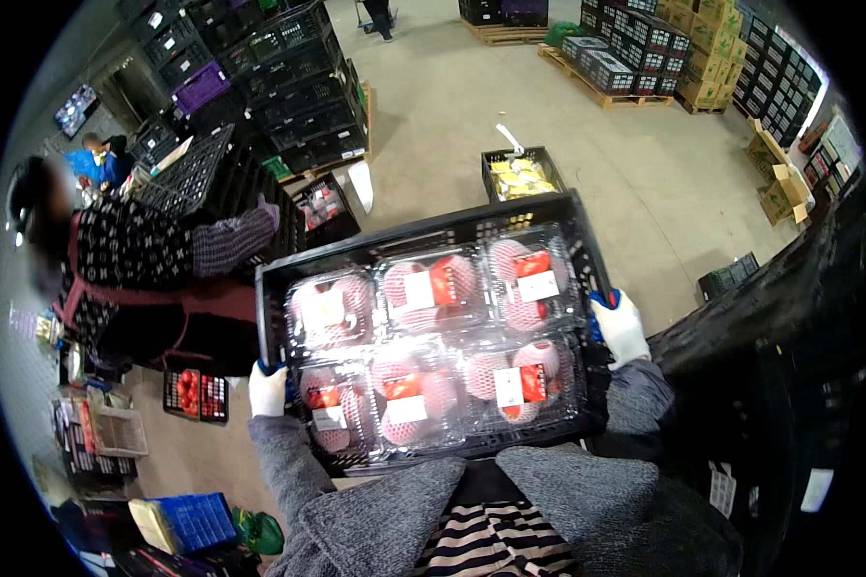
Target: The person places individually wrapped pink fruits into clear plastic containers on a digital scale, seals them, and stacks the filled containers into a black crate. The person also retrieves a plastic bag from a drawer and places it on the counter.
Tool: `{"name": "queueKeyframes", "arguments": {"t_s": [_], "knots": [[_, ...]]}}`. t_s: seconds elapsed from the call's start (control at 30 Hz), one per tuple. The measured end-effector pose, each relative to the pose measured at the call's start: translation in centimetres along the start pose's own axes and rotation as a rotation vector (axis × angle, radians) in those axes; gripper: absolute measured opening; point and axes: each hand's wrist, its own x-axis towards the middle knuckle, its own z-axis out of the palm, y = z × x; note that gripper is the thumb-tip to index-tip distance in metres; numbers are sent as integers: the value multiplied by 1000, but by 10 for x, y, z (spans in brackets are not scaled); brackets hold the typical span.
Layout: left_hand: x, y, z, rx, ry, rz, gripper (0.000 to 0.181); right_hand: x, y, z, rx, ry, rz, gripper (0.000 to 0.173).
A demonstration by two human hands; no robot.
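A black plastic crate (433, 241) is held up in front of my body, tilted in view. Inside lie several clear plastic clamshell packs (433, 288) in two rows, with round fruit in pink foam nets and labels that bear writing. My left hand (268, 389), in a white glove with blue on the palm side, grips the crate's left end. Its fingers are partly hidden by the crate wall. At the opposite end, my right hand (619, 328), gloved alike, holds the crate by its side wall, its fingertips out of sight.
Close on the left stands a co-worker (137, 281) beside stacked black crates (303, 79). On the floor ahead sits a crate of yellow packs (521, 177). A crate of red produce (195, 395) lies lower left. Loaded pallets (610, 94) stand at the far right; dark stacks (758, 404) flank my right.
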Motion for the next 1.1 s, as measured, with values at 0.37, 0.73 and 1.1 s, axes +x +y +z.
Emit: {"name": "queueKeyframes", "arguments": {"t_s": [0.37, 0.73, 1.1], "knots": [[267, 93, 158, 260, -41, 291, 20, 182, -66, 38, 97, 211, -11, 20], [426, 187, 215, 296, 33, 253, 18, 388, -185, 139, 12, 115, -22, 25], [667, 281, 313, 220, 1, 70, 22, 588, -335, 239, 92, 68, -61, 23]]}}
